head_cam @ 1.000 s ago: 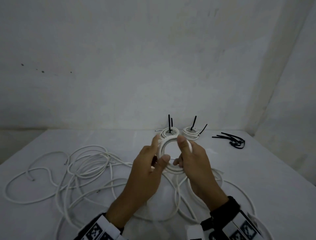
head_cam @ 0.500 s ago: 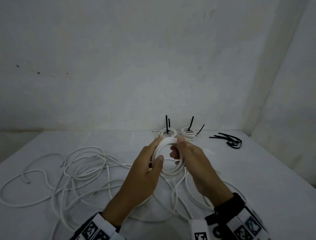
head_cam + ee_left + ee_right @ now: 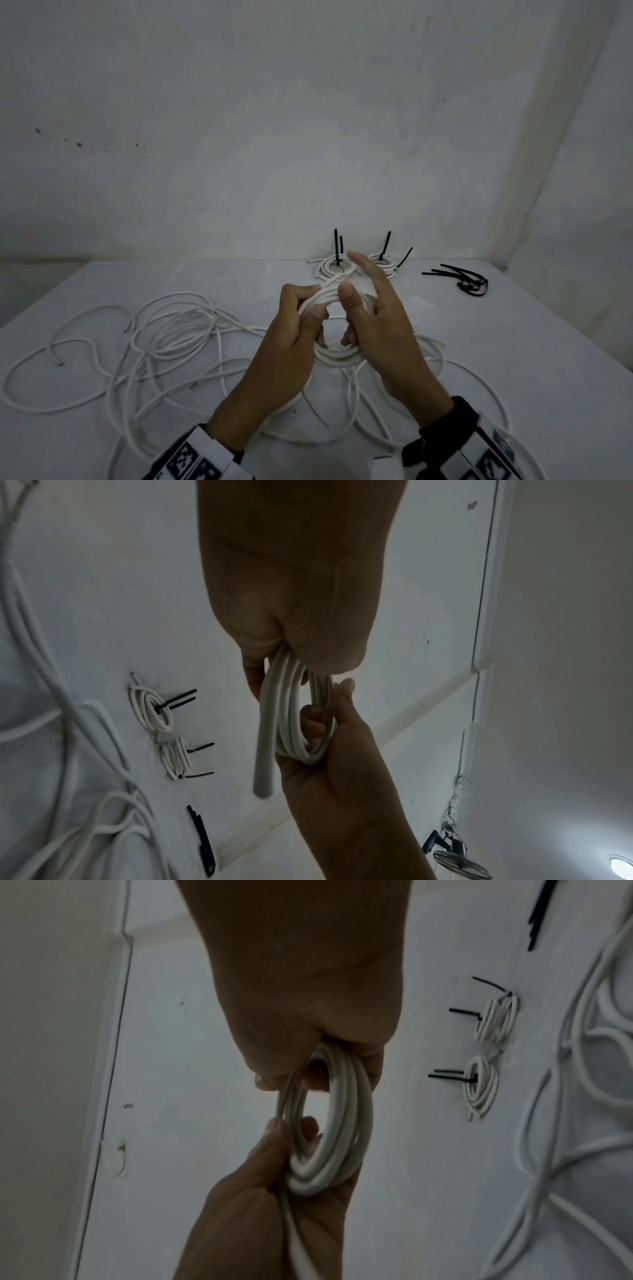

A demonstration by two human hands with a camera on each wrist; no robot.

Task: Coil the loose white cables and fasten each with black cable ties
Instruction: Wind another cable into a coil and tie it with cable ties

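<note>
Head view: the left hand [image 3: 291, 346] grips one side of a small coil of white round cable [image 3: 337, 359], raised above the white table [image 3: 513, 342], probably so the loops do not spring apart. The right hand [image 3: 380, 329] hooks its lower fingers in the coil, forefinger stretched.

Left wrist view: two finished white coils with black ties [image 3: 150, 710] lie aside, away from the work.

Right wrist view: spare black plastic cable ties [image 3: 541, 915] wait near the loose white cable [image 3: 582, 1096].

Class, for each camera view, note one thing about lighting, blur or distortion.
Head view: dim, even light; wide-angle bending of the table edge. Left wrist view: a blurred cable end, and lamp glare at the bottom right. Right wrist view: dark and soft; the coil is slightly blurred.
</note>
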